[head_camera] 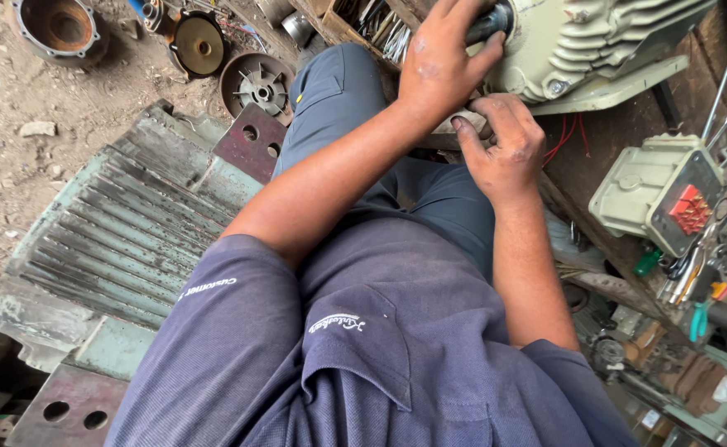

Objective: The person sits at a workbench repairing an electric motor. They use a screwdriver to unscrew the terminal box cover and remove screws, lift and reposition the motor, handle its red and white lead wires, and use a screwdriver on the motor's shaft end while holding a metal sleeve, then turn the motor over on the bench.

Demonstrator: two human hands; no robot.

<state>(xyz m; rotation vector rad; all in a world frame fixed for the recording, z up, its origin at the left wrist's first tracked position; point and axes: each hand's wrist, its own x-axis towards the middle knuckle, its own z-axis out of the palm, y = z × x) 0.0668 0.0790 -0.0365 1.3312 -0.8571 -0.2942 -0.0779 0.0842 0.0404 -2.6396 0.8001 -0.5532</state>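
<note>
Motor (pixel 595 41), pale green and finned, lies on the counter (pixel 603 157) at upper right; left hand (pixel 442 62) clasps its dark shaft end, right hand (pixel 504 145) curls closed beneath, seemingly bracing it.

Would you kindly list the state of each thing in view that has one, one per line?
Left hand: wrapped around the dark shaft end.
Dark shaft end: gripped, sticking out of the motor.
Pale green motor: lying on the wooden bench.
Right hand: curled under the motor's end; what it holds is hidden.
Terminal box: open, red terminal block showing.
Fan impeller: off, lying on the ground.
Big finned housing: lying on the ground, paint worn.
</note>
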